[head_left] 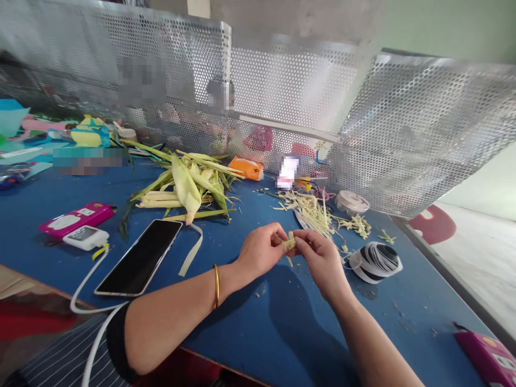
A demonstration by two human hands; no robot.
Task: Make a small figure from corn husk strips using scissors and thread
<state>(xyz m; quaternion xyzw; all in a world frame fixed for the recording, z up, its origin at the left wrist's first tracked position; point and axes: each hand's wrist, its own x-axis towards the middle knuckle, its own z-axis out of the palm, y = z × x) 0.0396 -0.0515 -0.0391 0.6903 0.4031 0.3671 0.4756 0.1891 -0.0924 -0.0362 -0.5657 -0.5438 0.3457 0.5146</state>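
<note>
Left hand (260, 250) and right hand (322, 260), nearly closed, pinch a pale strip (289, 243) above tabletop (245, 333) that spreads toward the body, its side edge (447, 282) beyond the striped spool (375, 262) to their right.

Shiny perforated metal is seen in the partition (290, 75), glossy glass on the smartphone (141, 258), fibrous ribbing on the corn husks (184, 188).

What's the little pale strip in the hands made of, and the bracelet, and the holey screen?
Strip: probably plant leaf or husk; pale yellow, matte, like the shreds nearby.
Bracelet: maybe metal, being gold-coloured and shiny, but plastic could look similar.
Holey screen: probably metal; silvery, softly shiny, with rows of round holes.
</note>
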